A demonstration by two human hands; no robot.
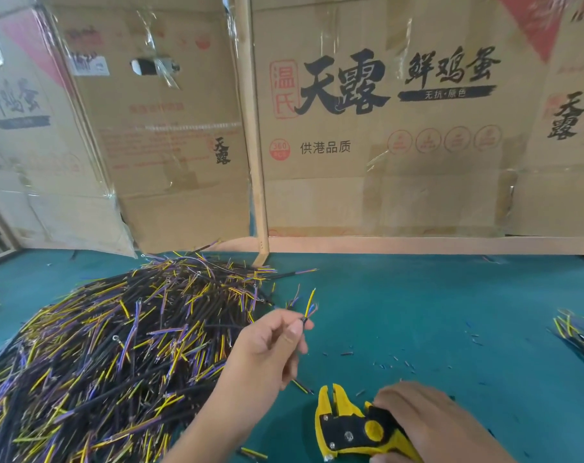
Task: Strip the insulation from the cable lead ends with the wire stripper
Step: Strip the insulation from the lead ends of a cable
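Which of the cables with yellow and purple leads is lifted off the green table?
The black cable pinched in the left hand; its leads fan upward. The others lie in the big pile or the small bundle at right.

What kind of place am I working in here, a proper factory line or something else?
Probably a small, makeshift wire-assembly bench rather than a formal line: a big pile of cut cables on a green mat, flattened egg cartons taped up as walls, and a hand-held wire stripper.
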